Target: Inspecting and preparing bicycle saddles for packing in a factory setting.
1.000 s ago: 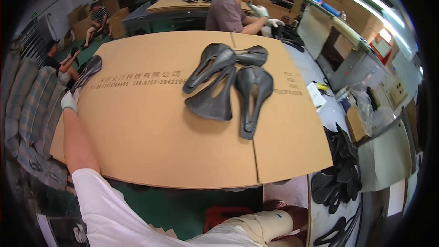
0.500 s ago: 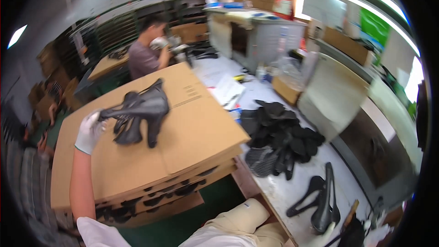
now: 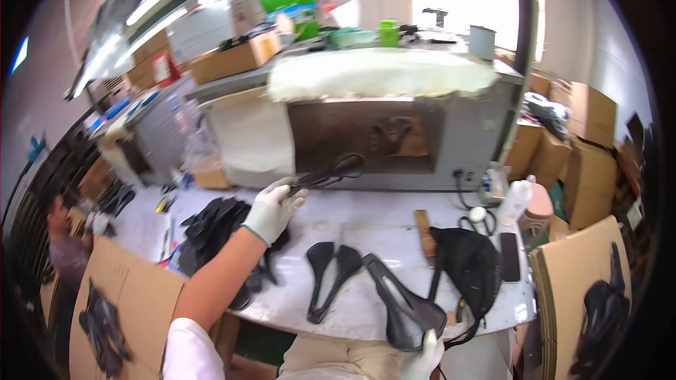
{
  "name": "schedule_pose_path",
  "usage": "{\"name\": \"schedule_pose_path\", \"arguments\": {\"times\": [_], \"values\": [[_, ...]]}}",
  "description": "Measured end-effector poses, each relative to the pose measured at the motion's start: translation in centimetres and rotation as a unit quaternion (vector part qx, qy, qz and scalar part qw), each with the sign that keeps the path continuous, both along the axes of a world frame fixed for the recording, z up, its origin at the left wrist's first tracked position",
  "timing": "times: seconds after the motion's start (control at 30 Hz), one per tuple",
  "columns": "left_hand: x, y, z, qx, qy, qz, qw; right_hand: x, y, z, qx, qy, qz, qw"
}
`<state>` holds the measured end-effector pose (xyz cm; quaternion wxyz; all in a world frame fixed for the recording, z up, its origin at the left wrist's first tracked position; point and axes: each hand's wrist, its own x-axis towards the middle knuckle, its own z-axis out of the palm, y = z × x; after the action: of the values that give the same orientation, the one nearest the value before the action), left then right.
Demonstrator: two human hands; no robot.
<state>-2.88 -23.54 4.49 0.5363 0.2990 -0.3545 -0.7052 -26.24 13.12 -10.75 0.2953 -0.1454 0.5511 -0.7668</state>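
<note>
My left hand (image 3: 270,212), in a white glove, is closed round the end of a black bicycle saddle (image 3: 329,173) and holds it above the worktable. At the table's front edge my right hand (image 3: 424,357), also gloved, grips the wide rear end of another black bicycle saddle (image 3: 403,306), whose nose points away to the left. Beside that saddle lies a black V-shaped saddle pad (image 3: 331,278) with two perforated wings. A heap of black saddle pads (image 3: 215,229) is partly hidden behind my left forearm.
A grey box-like machine (image 3: 465,148) with a dark opening stands behind the white worktable (image 3: 380,222). On the right are a black bag (image 3: 468,264), a phone (image 3: 510,257) and a white bottle (image 3: 515,203). Cardboard stacks bearing saddles (image 3: 104,331) flank the table; a co-worker (image 3: 67,239) sits far left.
My view has swung right, from the cardboard stack to the worktable. My left hand has lifted a saddle off the stack and carried it over the table. My right hand now grips the other saddle.
</note>
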Motion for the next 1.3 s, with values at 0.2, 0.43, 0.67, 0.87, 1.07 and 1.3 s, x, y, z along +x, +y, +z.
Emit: {"name": "schedule_pose_path", "arguments": {"times": [0.2,0.43,0.67,0.87,1.07,1.3], "values": [[-10.2,-12.5,-7.0,-0.050,-0.045,0.080,0.995,0.5,3.4,2.7,0.051,-0.063,0.042,0.996],[-10.4,-11.4,-5.5,0.047,-0.075,0.001,0.996,-0.7,3.1,4.3,0.146,-0.107,0.196,0.964],[-5.1,-6.3,-4.7,-0.198,-0.360,-0.065,0.909,-1.6,1.2,0.8,0.071,-0.236,0.342,0.907],[-10.4,-10.5,-4.7,-0.527,-0.584,0.068,0.613,-1.2,1.1,0.1,0.043,-0.208,0.307,0.928],[-12.8,-14.7,-7.2,-0.464,-0.630,0.149,0.605,1.4,0.3,4.7,0.184,-0.243,0.285,0.908],[-5.7,-0.3,-4.0,-0.441,-0.421,-0.032,0.792,0.1,0.0,1.6,0.030,-0.241,0.387,0.890]]}}
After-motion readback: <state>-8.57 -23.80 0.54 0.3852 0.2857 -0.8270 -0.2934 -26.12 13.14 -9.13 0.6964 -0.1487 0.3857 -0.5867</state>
